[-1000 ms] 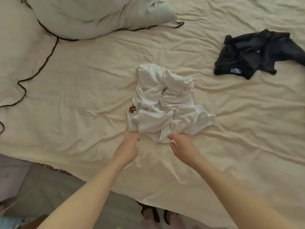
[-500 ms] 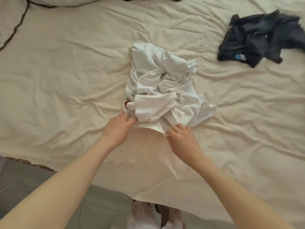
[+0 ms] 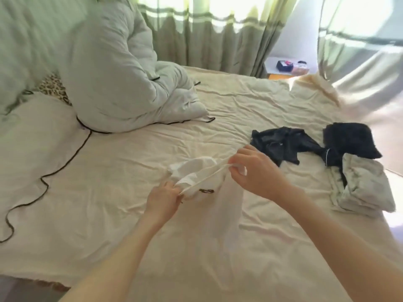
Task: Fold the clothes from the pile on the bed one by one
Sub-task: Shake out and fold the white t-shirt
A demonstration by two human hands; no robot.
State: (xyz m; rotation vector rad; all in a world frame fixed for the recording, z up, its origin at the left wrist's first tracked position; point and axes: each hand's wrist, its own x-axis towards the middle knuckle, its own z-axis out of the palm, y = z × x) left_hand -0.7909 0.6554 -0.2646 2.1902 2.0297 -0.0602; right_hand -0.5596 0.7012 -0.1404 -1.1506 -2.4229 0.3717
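Observation:
A white garment [image 3: 226, 205] is lifted off the cream bed sheet [image 3: 122, 171], held by one edge stretched between both hands. My left hand [image 3: 162, 200] pinches the lower end of that edge. The upper end is gripped by my right hand [image 3: 256, 172], slightly higher and to the right. The rest of the garment hangs down in front, and a small dark label shows near its top. A crumpled dark garment [image 3: 281, 143] lies on the sheet just beyond my right hand.
A folded dark piece [image 3: 351, 140] and a folded pale grey piece [image 3: 364, 188] lie at the right. A bunched pale duvet [image 3: 117, 83] stands at the back left, with a black cable [image 3: 63, 168] trailing across the sheet. Green curtains [image 3: 218, 35] hang behind the bed.
Both hands have taken hold of the white garment and raised it from its crumpled heap on the sheet. The camera view has tilted up, now showing the duvet, curtains and folded pieces.

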